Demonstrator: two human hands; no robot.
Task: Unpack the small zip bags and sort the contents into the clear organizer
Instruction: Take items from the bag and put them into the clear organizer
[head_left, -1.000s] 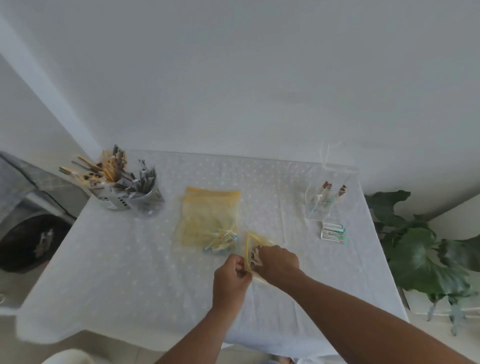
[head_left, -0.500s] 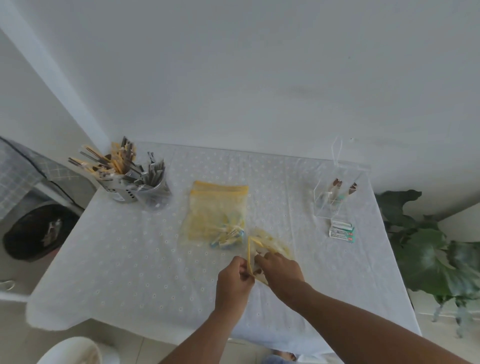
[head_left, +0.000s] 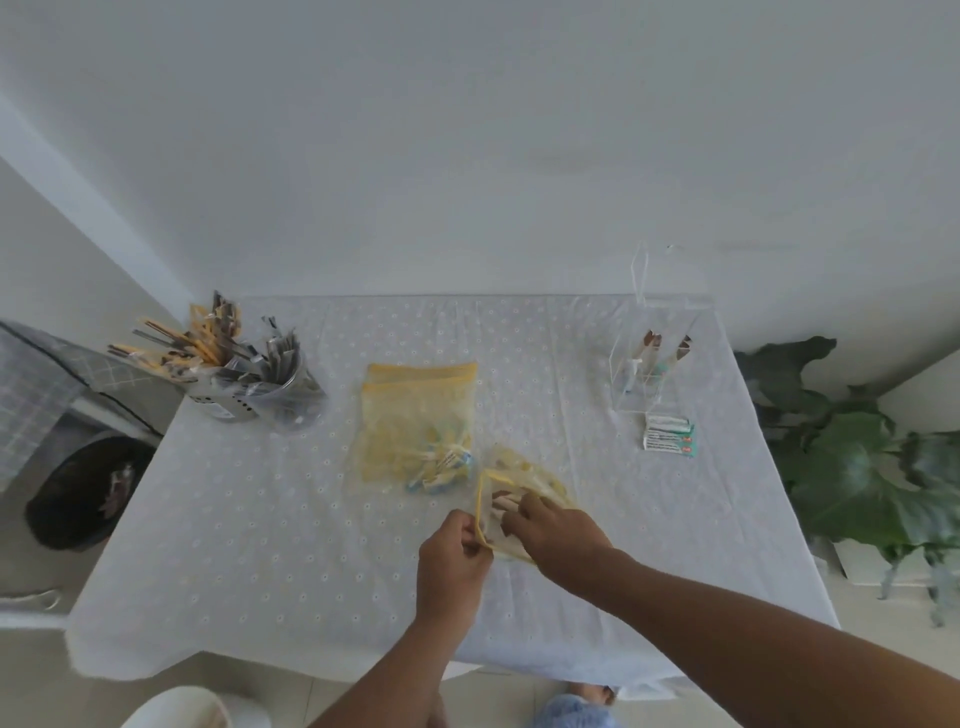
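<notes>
In the head view, the left hand (head_left: 453, 558) pinches the yellow zip rim of a small zip bag (head_left: 511, 499) while the right hand (head_left: 558, 535) has its fingers curled into the bag's mouth, seemingly on the contents. The bag sits near the front of the worktop (head_left: 260, 519), well apart from the clear organizer (head_left: 649, 358) at the far right. To do this step well, the person should probably keep the rim taut and gather the pieces together before lifting them out, since thin, slack film can snag. A second, larger bag (head_left: 415, 415) lies flat just beside it, its yellowish translucent plastic showing small wrapped pieces. The organizer looks rigid and sharp-edged, with slim sticks upright inside. The cloth is white with eyelets.
</notes>
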